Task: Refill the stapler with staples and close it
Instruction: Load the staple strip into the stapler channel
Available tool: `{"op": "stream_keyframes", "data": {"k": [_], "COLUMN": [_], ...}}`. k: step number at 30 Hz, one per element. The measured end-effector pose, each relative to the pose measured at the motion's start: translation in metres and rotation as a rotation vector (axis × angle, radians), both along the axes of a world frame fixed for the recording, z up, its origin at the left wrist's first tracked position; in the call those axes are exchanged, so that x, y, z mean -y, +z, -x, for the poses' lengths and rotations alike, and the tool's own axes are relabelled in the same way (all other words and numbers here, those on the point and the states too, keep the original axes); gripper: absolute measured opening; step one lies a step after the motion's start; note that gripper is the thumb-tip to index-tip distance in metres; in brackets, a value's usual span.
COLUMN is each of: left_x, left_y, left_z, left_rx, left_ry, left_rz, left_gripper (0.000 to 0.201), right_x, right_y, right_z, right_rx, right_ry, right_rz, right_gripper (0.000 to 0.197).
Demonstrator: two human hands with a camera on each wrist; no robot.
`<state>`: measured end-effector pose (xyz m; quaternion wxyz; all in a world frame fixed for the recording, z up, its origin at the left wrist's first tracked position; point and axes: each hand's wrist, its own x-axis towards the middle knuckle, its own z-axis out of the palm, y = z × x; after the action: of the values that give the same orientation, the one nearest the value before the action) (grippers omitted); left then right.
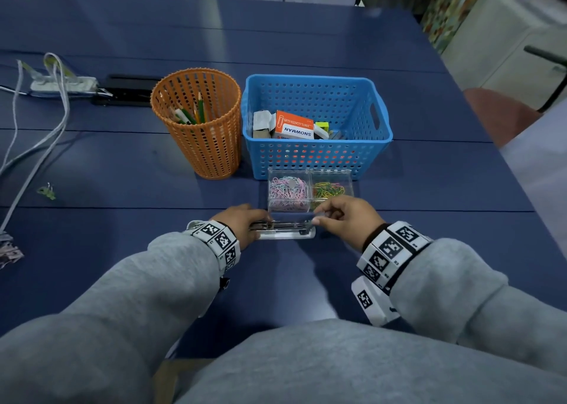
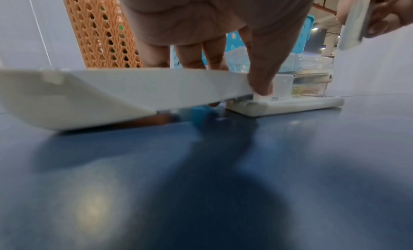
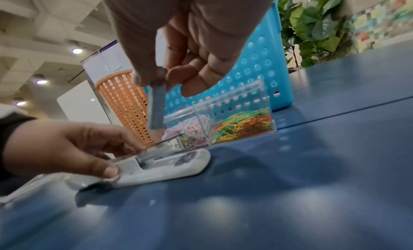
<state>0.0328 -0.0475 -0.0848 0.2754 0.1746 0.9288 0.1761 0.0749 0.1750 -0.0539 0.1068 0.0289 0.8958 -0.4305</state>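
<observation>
A white stapler (image 1: pixel 285 234) lies opened flat on the blue table, its metal magazine (image 3: pixel 161 148) facing up and its top cover (image 2: pixel 111 91) swung back to the left. My left hand (image 1: pixel 242 222) grips the stapler at the hinge end, thumb on the near side and fingers on the far side. My right hand (image 1: pixel 346 216) pinches a grey strip of staples (image 3: pixel 157 101) between thumb and fingers. The strip hangs tilted just above the magazine's front end without touching it.
A clear two-part box of paper clips (image 1: pixel 310 189) stands right behind the stapler. Behind it are a blue basket (image 1: pixel 316 161) holding small boxes and an orange mesh cup (image 1: pixel 199 133) with pencils. Cables and a power strip (image 1: pixel 61 83) lie at the far left.
</observation>
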Motion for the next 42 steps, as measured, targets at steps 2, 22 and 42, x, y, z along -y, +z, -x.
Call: {"op": "stream_keyframes", "data": {"k": [2, 22, 42], "left_x": [0.001, 0.003, 0.006], "left_y": [0.0, -0.001, -0.004], "left_z": [0.0, 0.0, -0.002], "left_rx": [0.004, 0.004, 0.004], "left_ry": [-0.002, -0.017, -0.031], "left_rz": [0.0, 0.005, -0.004], "left_gripper": [0.04, 0.04, 0.039], "right_x": [-0.001, 0.019, 0.031], "right_y": [-0.003, 0.0, -0.017], "right_z": [-0.002, 0.011, 0.019], "right_rx": [0.02, -0.03, -0.049], "right_ry": [0.017, 0.17, 0.461], "right_rz": [-0.011, -0.178, -0.316], "right_gripper": [0.012, 0.026, 0.026]}}
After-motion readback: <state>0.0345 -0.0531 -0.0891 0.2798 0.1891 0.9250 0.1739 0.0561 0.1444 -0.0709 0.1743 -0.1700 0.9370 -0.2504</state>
